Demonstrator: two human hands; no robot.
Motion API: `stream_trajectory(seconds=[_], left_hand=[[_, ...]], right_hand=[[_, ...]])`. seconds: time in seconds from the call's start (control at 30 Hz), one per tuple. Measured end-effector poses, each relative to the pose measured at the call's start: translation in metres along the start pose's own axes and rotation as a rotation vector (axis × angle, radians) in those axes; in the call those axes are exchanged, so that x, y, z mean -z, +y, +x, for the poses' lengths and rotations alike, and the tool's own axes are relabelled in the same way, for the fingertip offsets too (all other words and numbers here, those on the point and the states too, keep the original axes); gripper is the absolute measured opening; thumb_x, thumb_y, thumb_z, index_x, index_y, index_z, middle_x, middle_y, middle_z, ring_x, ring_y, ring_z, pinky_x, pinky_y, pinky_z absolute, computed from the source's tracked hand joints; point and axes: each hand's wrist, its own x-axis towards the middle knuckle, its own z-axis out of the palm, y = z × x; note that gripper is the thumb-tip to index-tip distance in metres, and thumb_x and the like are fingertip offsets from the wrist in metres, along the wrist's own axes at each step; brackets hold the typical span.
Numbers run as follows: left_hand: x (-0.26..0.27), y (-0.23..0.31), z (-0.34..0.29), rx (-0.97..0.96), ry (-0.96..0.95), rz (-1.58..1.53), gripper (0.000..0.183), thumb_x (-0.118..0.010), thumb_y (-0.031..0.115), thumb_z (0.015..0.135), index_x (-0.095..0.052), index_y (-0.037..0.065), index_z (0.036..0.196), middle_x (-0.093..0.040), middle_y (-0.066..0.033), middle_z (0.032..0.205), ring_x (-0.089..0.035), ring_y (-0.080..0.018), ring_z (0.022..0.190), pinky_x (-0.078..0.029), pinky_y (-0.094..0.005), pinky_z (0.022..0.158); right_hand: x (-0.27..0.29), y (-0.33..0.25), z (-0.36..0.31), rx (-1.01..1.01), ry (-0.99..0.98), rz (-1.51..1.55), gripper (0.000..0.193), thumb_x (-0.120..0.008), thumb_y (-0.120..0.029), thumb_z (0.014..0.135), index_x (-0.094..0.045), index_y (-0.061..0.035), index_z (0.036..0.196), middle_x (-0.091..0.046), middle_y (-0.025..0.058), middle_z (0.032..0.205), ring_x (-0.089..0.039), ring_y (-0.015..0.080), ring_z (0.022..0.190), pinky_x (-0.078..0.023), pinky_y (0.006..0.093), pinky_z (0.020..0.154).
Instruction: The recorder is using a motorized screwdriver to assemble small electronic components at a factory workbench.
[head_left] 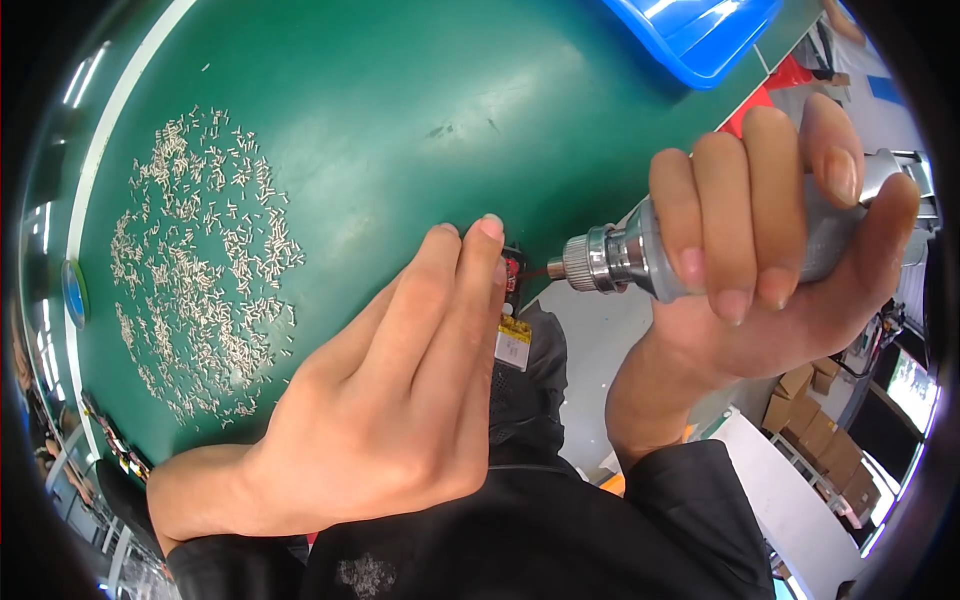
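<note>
At 8 o'clock, a bare left hand [395,370] is holding a small, black-and-red electronic piece [513,270], fingers close together, though their tips' undersides are hidden. The piece is sitting near the centre, by the edge of the smooth green table [370,120]. A flat, pale pouch with yellow tape [512,345] is showing at the piece's 6 o'clock. At 3 o'clock, the right hand [772,230] is wrapping its fingers around a grey, barrel-shaped screwdriver [655,265], its thin bit pointing toward 9 o'clock, at the piece. Small silvery screws [240,345] are lying scattered at 9 o'clock. The piece is probably light, stiff and fragile, best gripped by its edges, sparing the likely soft pouch.
</note>
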Motion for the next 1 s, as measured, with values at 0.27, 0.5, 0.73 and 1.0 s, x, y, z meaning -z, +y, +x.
stream_trajectory(seconds=[0.27,0.5,0.73,1.0], left_hand=[[0.0,-0.002,-0.001,0.019,-0.004,-0.02,0.037,-0.067,-0.007,0.059,-0.062,-0.02,0.093,-0.063,-0.0294,0.104,-0.064,-0.0361,0.088,-0.058,-0.036,0.065],[-0.004,-0.002,-0.003,0.02,0.049,-0.001,0.035,-0.069,-0.007,0.06,-0.062,-0.019,0.092,-0.064,-0.0282,0.101,-0.065,-0.035,0.086,-0.058,-0.0352,0.065],[-0.006,0.001,-0.003,0.029,0.054,0.009,0.033,-0.069,-0.009,0.062,-0.062,-0.02,0.092,-0.064,-0.0276,0.1,-0.064,-0.0346,0.085,-0.057,-0.0353,0.065],[0.011,0.003,0.0,0.188,-0.083,-0.331,0.041,-0.069,0.001,0.06,-0.061,-0.02,0.094,-0.061,-0.0287,0.109,-0.063,-0.0363,0.09,-0.056,-0.0343,0.061]], right_hand=[[0.0,0.002,0.002,-0.002,0.042,-0.003,0.034,-0.04,-0.038,0.098,-0.055,-0.0067,0.1,-0.047,0.0001,0.058,-0.046,0.0119,0.048,-0.039,0.0287,0.059],[-0.002,0.002,0.004,-0.015,0.028,0.019,0.031,-0.043,-0.036,0.097,-0.055,-0.0075,0.099,-0.048,0.0003,0.058,-0.047,0.0117,0.049,-0.038,0.0282,0.058],[-0.01,0.007,0.004,0.028,0.064,0.063,0.028,-0.045,-0.034,0.096,-0.055,-0.0072,0.098,-0.046,-0.0005,0.056,-0.047,0.0111,0.048,-0.038,0.0273,0.057],[-0.018,0.003,0.001,0.078,0.151,0.066,0.024,-0.048,-0.031,0.095,-0.053,-0.0076,0.092,-0.046,-0.0004,0.056,-0.047,0.0108,0.048,-0.039,0.0278,0.057]])
